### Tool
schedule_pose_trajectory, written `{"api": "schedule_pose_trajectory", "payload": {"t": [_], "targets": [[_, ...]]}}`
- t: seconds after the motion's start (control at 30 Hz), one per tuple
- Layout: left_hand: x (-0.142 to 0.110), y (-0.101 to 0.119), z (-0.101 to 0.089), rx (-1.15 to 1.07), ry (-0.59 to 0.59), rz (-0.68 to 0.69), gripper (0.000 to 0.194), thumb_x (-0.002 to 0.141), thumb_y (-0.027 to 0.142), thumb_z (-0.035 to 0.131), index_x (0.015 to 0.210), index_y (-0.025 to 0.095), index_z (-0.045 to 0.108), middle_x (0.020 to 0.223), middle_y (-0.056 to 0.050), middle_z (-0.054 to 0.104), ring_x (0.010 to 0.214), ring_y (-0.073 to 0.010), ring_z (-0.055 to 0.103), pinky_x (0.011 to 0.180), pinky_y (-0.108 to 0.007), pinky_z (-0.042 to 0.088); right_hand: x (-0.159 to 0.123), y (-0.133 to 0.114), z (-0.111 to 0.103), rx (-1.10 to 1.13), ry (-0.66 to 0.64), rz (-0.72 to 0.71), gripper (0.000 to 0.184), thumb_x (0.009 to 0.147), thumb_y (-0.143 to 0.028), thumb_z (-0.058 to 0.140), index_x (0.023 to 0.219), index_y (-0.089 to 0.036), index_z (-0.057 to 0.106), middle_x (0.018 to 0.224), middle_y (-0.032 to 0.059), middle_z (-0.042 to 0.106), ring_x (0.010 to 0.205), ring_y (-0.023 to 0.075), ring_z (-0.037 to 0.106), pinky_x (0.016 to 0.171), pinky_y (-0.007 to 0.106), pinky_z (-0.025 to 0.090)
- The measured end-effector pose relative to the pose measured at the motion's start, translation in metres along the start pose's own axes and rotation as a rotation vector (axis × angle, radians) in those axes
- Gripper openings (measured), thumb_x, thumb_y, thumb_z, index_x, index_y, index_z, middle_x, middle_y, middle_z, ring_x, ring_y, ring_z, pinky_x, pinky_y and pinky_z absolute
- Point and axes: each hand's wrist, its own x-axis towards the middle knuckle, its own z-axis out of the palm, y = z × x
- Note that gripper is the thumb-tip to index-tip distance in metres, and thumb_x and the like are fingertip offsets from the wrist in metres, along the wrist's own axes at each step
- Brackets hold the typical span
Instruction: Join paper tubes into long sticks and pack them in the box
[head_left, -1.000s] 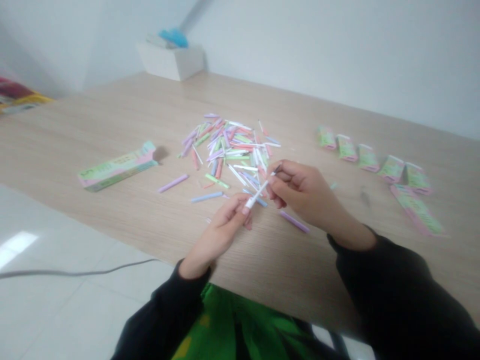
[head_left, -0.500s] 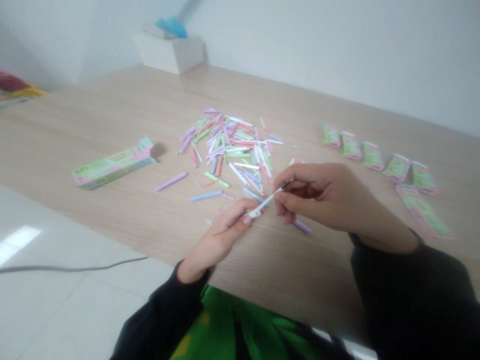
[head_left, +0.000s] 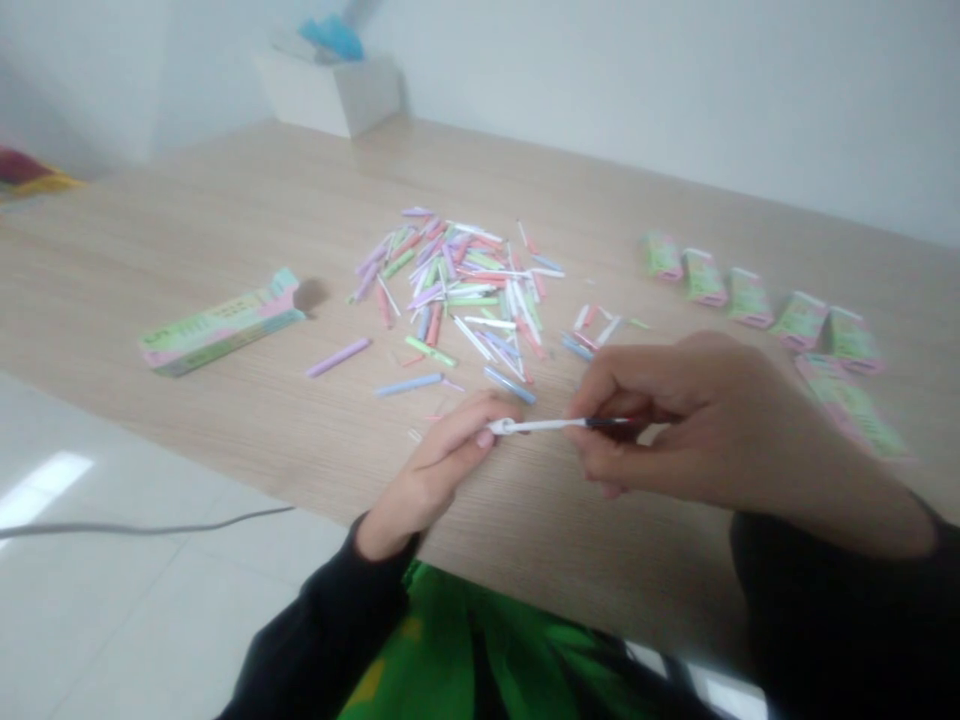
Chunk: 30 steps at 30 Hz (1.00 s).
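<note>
Both my hands are over the front of the wooden table [head_left: 525, 530]. A slim white stick [head_left: 541, 426] with a thin dark end stretches between them, nearly level. My left hand [head_left: 442, 460] pinches its wider, whitish left end between thumb and fingers. My right hand [head_left: 667, 420] grips the other end, where the dark part lies between thumb and forefinger. Whether the whitish left end is a separate piece I cannot tell. Just beyond my hands lie a clear-and-blue tube [head_left: 510, 385] and a blue stick [head_left: 409, 384].
A heap of pastel sticks [head_left: 457, 275] lies mid-table, with a purple stick [head_left: 338, 357] to its left. An open green-and-pink box [head_left: 221, 325] lies further left. Several similar boxes [head_left: 705, 277] form a row at right. A white container [head_left: 330, 95] stands at the back.
My right hand has moved right and slightly down, swinging the white stick from slanted to nearly level. My left hand stays almost in place. Small pieces behind my right hand now show.
</note>
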Motion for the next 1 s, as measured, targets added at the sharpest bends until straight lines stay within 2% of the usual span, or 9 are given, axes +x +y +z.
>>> {"api": "schedule_pose_trajectory", "payload": {"t": [0.2, 0.3, 0.47, 0.6, 0.67, 0.7, 0.77, 0.87, 1.0], "targets": [[-0.002, 0.0, 0.003, -0.015, -0.015, 0.033, 0.031, 0.105, 0.042, 0.045, 0.112, 0.024, 0.07, 0.106, -0.007, 0.064, 0.105, -0.0269, 0.058, 0.099, -0.038, 0.042, 0.006, 0.006, 0.015, -0.185, 0.034, -0.075, 0.014, 0.081, -0.015, 0.064, 0.071, -0.022, 0.06, 0.048, -0.0077, 0.057, 0.041, 0.0081, 0.053, 0.042, 0.022, 0.036], [-0.001, 0.0, 0.005, 0.02, 0.015, 0.038, 0.037, 0.104, 0.05, 0.044, 0.112, 0.024, 0.07, 0.106, -0.007, 0.065, 0.102, -0.0258, 0.059, 0.097, -0.038, 0.044, 0.011, 0.018, 0.025, 0.012, 0.0, 0.039, 0.013, 0.084, -0.017, 0.064, 0.074, -0.022, 0.057, 0.054, -0.0069, 0.062, 0.044, 0.0091, 0.06, 0.042, 0.019, 0.041], [0.003, 0.002, 0.006, 0.122, 0.062, -0.026, 0.03, 0.104, 0.044, 0.048, 0.096, 0.022, 0.066, 0.075, 0.0, 0.056, 0.078, -0.0198, 0.057, 0.083, -0.032, 0.047, 0.017, 0.034, 0.031, 0.315, -0.075, 0.191, 0.013, 0.089, -0.027, 0.069, 0.084, -0.02, 0.059, 0.057, -0.0068, 0.063, 0.044, 0.0096, 0.061, 0.042, 0.018, 0.047], [0.004, 0.003, 0.006, 0.168, 0.077, -0.05, 0.027, 0.105, 0.038, 0.047, 0.088, 0.022, 0.062, 0.071, 0.001, 0.053, 0.072, -0.0178, 0.054, 0.076, -0.03, 0.045, 0.031, 0.046, 0.008, 0.28, -0.191, 0.177, 0.025, 0.084, -0.024, 0.075, 0.107, -0.02, 0.064, 0.063, -0.0061, 0.069, 0.051, 0.0111, 0.066, 0.049, 0.019, 0.051], [0.004, 0.003, 0.006, 0.181, 0.096, -0.072, 0.027, 0.105, 0.037, 0.047, 0.086, 0.021, 0.061, 0.074, 0.0, 0.056, 0.072, -0.0174, 0.053, 0.074, -0.031, 0.043, 0.047, 0.064, -0.016, 0.187, -0.107, 0.182, 0.042, 0.083, -0.021, 0.074, 0.123, -0.02, 0.061, 0.067, -0.0046, 0.071, 0.052, 0.0129, 0.067, 0.051, 0.021, 0.052], [0.004, 0.003, 0.006, 0.176, 0.107, -0.082, 0.029, 0.105, 0.038, 0.047, 0.085, 0.021, 0.06, 0.074, 0.0, 0.056, 0.071, -0.0172, 0.052, 0.073, -0.031, 0.042, 0.059, 0.076, -0.029, 0.077, 0.035, 0.208, 0.04, 0.086, -0.019, 0.07, 0.125, -0.019, 0.061, 0.068, -0.0031, 0.072, 0.052, 0.013, 0.067, 0.051, 0.022, 0.051], [0.003, 0.001, 0.006, 0.138, 0.136, -0.1, 0.033, 0.105, 0.041, 0.047, 0.08, 0.021, 0.058, 0.072, 0.0, 0.052, 0.068, -0.0166, 0.049, 0.07, -0.031, 0.04, 0.085, 0.105, -0.055, -0.213, 0.26, 0.303, 0.034, 0.09, -0.01, 0.059, 0.123, -0.014, 0.065, 0.081, 0.0043, 0.076, 0.059, 0.013, 0.068, 0.053, 0.022, 0.05], [0.001, -0.005, 0.004, 0.015, 0.205, -0.137, 0.039, 0.104, 0.048, 0.048, 0.077, 0.021, 0.055, 0.066, 0.002, 0.043, 0.061, -0.0151, 0.041, 0.06, -0.03, 0.034, 0.127, 0.148, -0.078, -0.478, 0.235, 0.399, 0.027, 0.091, -0.003, 0.053, 0.107, -0.008, 0.073, 0.097, 0.0136, 0.078, 0.078, 0.0169, 0.072, 0.069, 0.025, 0.053], [0.0, -0.01, 0.0, -0.082, 0.258, -0.19, 0.041, 0.103, 0.051, 0.049, 0.075, 0.021, 0.053, 0.064, 0.003, 0.038, 0.058, -0.0141, 0.035, 0.056, -0.03, 0.03, 0.167, 0.179, -0.077, -0.619, 0.172, 0.452, 0.011, 0.093, -0.013, 0.065, 0.091, -0.01, 0.075, 0.101, 0.014, 0.078, 0.1, 0.0239, 0.072, 0.09, 0.032, 0.053]]}}
